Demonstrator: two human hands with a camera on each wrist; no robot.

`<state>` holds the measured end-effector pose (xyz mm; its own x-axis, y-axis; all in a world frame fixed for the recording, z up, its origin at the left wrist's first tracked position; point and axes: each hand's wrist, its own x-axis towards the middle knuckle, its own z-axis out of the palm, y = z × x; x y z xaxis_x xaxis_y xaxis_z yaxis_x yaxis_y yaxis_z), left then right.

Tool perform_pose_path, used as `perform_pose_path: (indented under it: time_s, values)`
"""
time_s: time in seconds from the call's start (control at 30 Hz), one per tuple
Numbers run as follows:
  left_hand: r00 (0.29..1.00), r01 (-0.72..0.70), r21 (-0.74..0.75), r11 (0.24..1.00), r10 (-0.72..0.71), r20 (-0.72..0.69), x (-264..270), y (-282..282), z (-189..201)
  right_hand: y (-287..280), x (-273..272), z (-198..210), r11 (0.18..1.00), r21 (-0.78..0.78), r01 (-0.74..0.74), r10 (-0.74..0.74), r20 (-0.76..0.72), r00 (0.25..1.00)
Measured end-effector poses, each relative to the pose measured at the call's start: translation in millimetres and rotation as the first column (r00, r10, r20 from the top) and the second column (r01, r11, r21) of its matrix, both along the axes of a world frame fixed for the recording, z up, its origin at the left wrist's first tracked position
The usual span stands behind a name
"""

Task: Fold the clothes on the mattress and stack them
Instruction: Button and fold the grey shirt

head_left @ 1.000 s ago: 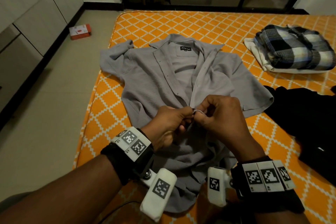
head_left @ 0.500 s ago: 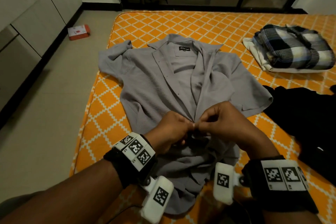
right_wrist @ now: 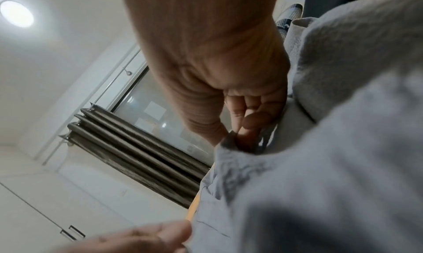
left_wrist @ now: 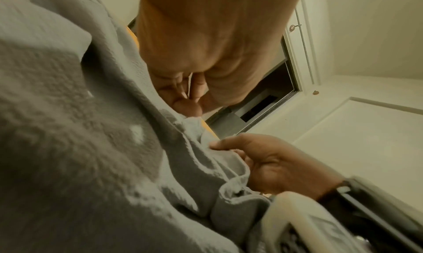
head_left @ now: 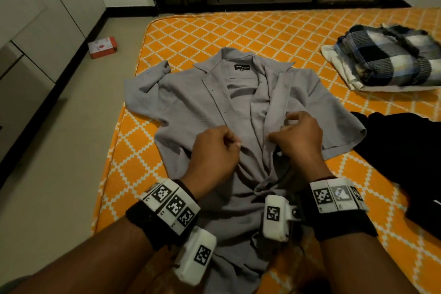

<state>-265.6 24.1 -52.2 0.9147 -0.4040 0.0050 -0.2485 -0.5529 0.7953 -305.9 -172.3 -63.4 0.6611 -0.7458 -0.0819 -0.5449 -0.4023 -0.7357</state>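
- On the orange mattress (head_left: 191, 38), the grey shirt (head_left: 191, 112) lies face up, front unfastened.
- Left hand (head_left: 214, 150) pinches one front edge; right hand (head_left: 298, 138) pinches the other.
- Draw both edges together flat, aligning them before folding.
- Folded stack (head_left: 391, 64) waits at right, well apart.

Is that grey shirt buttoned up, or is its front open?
Open at the top: the grey textured shirt lies spread, front edges parted below the collar. Lower down, the left hand and right hand hide it.
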Motion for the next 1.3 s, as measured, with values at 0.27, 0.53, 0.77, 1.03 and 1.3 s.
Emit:
perform_pose_path:
  time_s: [0.27,0.53,0.77,1.03,1.3]
  values:
    - [0.908,-0.133,-0.150,0.980,0.060,-0.415,3.8,-16.1,-24.2,1.6,-14.9,-1.4,0.956,0.292,0.020,-0.040,0.063,0.997]
    - [0.939,-0.246,-0.156,0.957,0.195,-0.283,3.8,-25.8,-37.9,16.3,-7.8,-7.9,0.990,0.024,-0.139,0.137,0.060,0.989]
    - [0.957,-0.247,-0.252,0.936,0.194,-0.216,5.4,-24.9,-22.9,28.4,-5.5,-3.5,0.952,0.003,-0.305,0.302,0.143,0.943]
    - [0.962,-0.132,-0.365,0.922,0.030,-0.272,0.3,-18.8,-13.8,26.5,-9.9,2.8,0.933,0.061,-0.356,0.335,0.222,0.916]
    - [0.891,-0.229,-0.378,0.897,0.037,-0.452,5.3,-16.4,-15.6,27.9,-8.0,-2.0,0.919,0.085,-0.385,0.360,0.220,0.907]
